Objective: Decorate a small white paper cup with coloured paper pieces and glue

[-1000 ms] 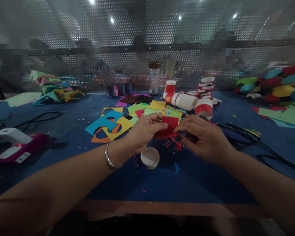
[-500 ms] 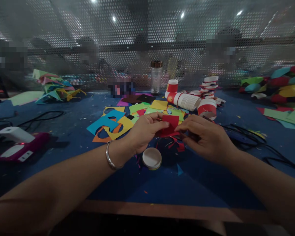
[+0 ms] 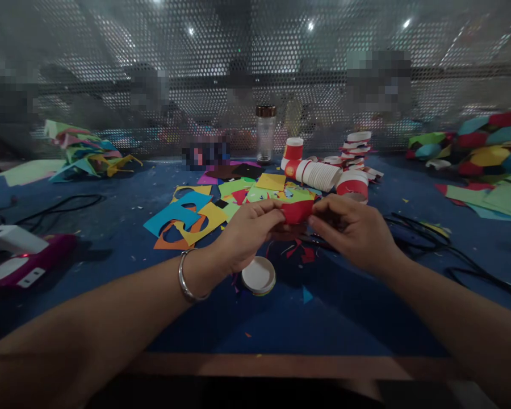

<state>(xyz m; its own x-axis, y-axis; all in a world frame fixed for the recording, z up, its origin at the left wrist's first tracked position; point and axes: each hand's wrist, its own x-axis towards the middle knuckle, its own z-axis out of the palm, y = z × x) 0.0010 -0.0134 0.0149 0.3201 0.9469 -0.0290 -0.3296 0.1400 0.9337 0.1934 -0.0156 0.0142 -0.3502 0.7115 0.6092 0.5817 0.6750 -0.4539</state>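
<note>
Holding: red paper (image 3: 297, 211), frame centre, just above table (image 3: 281, 324)
Left hand (image 3: 242, 233): closed, pinching paper's left edge
Right hand (image 3: 351, 230): closed, pinching its right edge
Below hands: lid (image 3: 259, 276)
Behind: cups (image 3: 323, 175)

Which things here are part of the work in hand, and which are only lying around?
In hand: red paper, pinched between left hand and right hand.
Lying about: white lid, paper cups, glass jar, cut coloured sheets.
</note>
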